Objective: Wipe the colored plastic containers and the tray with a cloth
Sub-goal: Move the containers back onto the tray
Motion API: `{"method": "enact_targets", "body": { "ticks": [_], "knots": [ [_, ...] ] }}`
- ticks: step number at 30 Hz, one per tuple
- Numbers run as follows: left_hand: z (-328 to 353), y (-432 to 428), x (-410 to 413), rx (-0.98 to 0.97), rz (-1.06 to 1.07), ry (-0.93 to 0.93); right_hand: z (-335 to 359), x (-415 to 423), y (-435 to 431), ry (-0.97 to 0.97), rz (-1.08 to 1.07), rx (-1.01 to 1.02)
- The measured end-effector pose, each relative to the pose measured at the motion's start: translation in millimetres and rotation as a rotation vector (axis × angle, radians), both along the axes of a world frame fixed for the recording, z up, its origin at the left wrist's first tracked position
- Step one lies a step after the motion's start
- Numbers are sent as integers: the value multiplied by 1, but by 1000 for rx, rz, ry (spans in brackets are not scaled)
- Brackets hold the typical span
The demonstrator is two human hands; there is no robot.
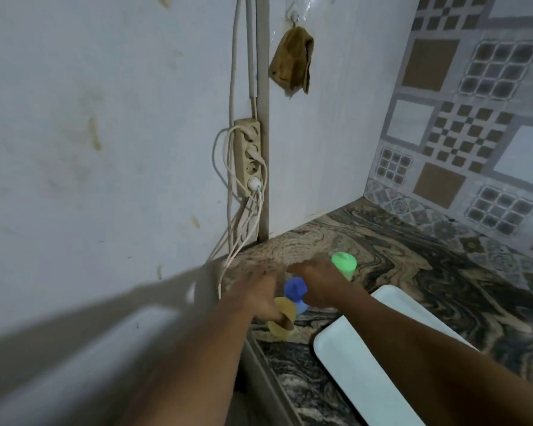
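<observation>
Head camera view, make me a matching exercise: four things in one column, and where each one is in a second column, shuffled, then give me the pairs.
Things:
1. brown cloth
2. green container
3. white tray
4. yellow container

Places:
A. flat on the counter, right of the containers
B. held by the left hand
C. hanging from a wall hook
D. upright just beyond the right hand

Pairs: 1-C, 2-D, 3-A, 4-B

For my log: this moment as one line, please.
left hand: holds yellow plastic container; right hand: beside blue plastic container; brown cloth: hanging, untouched
</observation>
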State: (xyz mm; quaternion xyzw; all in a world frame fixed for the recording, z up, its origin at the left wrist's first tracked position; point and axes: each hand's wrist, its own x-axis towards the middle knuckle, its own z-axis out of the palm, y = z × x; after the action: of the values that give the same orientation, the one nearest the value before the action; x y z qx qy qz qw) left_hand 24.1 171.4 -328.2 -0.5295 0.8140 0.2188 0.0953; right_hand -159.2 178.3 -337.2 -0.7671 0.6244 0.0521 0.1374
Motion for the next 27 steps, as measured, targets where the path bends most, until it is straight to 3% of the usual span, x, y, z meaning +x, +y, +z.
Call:
{"method": "enact_targets", "body": {
  "ticks": [6, 13, 20, 27],
  "knots": [
    [-36, 2, 1, -10, -5, 6, -31, 5, -6, 160, 89, 50],
    [-33, -18, 6, 20, -40, 54, -23, 9, -20, 101, 39, 23],
    [50, -88, 10, -112, -45, 41, 57, -15, -50, -222, -146, -42],
    [111, -113, -83, -195, -245, 109, 131, -97, -37, -190, -376, -163]
  ]
}}
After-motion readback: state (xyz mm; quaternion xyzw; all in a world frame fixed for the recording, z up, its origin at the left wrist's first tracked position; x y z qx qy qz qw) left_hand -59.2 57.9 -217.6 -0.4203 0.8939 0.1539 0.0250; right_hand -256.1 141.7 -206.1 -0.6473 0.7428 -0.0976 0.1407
